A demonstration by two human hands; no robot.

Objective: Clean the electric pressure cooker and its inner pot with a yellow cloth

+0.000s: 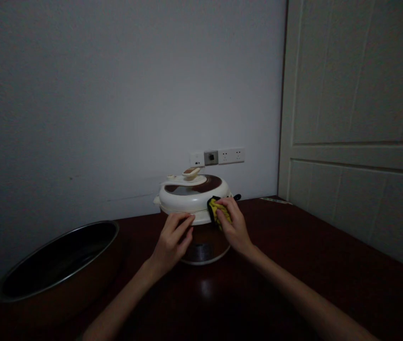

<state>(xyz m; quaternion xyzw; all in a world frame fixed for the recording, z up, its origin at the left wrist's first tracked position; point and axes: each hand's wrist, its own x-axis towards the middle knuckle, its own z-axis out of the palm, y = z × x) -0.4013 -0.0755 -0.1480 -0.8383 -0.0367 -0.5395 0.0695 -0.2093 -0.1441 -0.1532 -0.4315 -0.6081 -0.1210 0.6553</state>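
An electric cooker with a brown body (pixel 204 244) stands upright on the dark table in front of me. Its white domed lid (pixel 190 201) is on, with a dark top panel and a raised knob (pixel 191 172). My right hand (pixel 235 225) grips a folded yellow cloth (pixel 217 212) with a black edge and presses it to the right side of the lid's rim. At the front of the white rim, my left hand (pixel 174 237) rests its fingertips, the fingers bent but apart and holding nothing.
A large dark pan (pixel 62 284) with a metal rim sits at the left. Sockets and a switch (pixel 218 157) are on the wall (pixel 126 85) behind the cooker. A pale panelled door (pixel 357 94) borders the reddish-brown table (pixel 293 251) at the right. A flat strip (pixel 275 201) lies at the back.
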